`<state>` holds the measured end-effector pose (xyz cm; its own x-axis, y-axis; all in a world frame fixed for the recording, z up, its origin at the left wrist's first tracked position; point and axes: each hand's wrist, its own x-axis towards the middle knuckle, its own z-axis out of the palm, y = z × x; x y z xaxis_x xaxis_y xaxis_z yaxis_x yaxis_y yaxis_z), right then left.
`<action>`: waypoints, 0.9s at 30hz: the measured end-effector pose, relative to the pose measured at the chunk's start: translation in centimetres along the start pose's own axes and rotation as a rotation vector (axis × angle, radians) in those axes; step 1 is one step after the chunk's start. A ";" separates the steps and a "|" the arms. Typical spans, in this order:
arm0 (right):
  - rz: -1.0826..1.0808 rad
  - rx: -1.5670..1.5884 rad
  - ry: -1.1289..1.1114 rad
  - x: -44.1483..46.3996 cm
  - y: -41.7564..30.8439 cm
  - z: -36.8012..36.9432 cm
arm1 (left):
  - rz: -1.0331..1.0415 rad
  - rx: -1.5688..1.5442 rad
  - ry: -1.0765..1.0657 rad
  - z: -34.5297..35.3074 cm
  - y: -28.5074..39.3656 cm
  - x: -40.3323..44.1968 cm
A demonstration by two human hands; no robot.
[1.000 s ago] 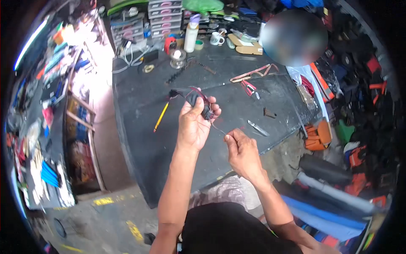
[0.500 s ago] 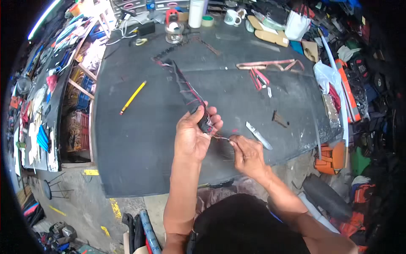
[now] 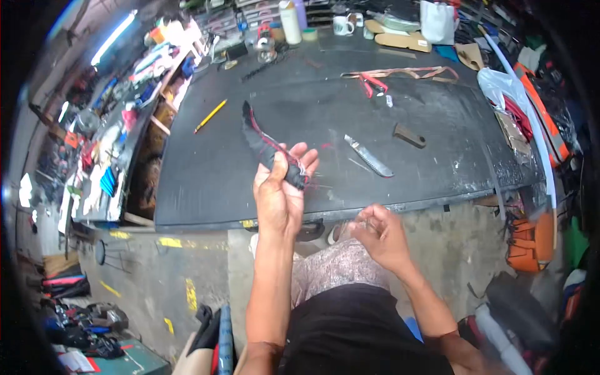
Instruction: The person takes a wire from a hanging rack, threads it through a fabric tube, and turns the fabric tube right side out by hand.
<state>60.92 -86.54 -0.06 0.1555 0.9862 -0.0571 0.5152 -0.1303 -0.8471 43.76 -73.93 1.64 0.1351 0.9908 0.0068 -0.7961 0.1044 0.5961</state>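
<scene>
My left hand [image 3: 281, 181] is closed around the lower end of a long, curved black fabric strip [image 3: 257, 134] with red edging and stitching along it. The strip's narrow free end points up and away over the table. My right hand [image 3: 380, 236] is apart from the strip, past the table's near edge, with thumb and fingers drawn together in a pinch. Whatever is between those fingertips is too small to make out. A faint pale thread shows by the strip's lower end. On the table to the right lies a box cutter [image 3: 370, 156].
The black-topped table [image 3: 206, 181] also bears a yellow pencil [image 3: 210, 117], red-handled snips [image 3: 374, 85], a dark brown block-like piece [image 3: 409, 135] and a long tan strip [image 3: 400, 73]. A white bottle [image 3: 290, 24] and a mug [image 3: 342, 25] stand at the back.
My right hand has moved away from the strip, down and right past the table edge. My left hand still holds the strip. The view has tilted, showing more floor.
</scene>
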 end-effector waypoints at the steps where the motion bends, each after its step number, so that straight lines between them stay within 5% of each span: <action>1: -0.039 0.256 0.044 -0.1 0.1 0.5 | 0.000 0.016 -0.026 0.8 0.3 -0.5; 3: -0.112 0.766 0.104 0.0 -0.4 2.1 | 0.031 0.080 -0.096 1.7 0.8 -1.8; 6: -0.209 0.866 0.021 1.5 -3.7 3.5 | 0.055 0.134 -0.134 2.1 1.2 -3.1; 15: -0.164 0.946 -0.046 1.7 -5.1 3.4 | 0.025 0.122 -0.180 1.8 0.9 -4.0; 18: -0.040 1.160 -0.229 1.9 -4.9 3.4 | -0.032 0.149 -0.179 0.8 1.6 -4.2; 27: 0.149 1.088 -0.484 3.5 -3.9 1.8 | -0.175 0.356 -0.209 -1.8 5.0 -3.0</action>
<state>57.91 -82.37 2.11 -0.3001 0.9353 -0.1875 -0.4992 -0.3215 -0.8046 38.32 -76.27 3.17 0.3950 0.9184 0.0220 -0.5027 0.1961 0.8419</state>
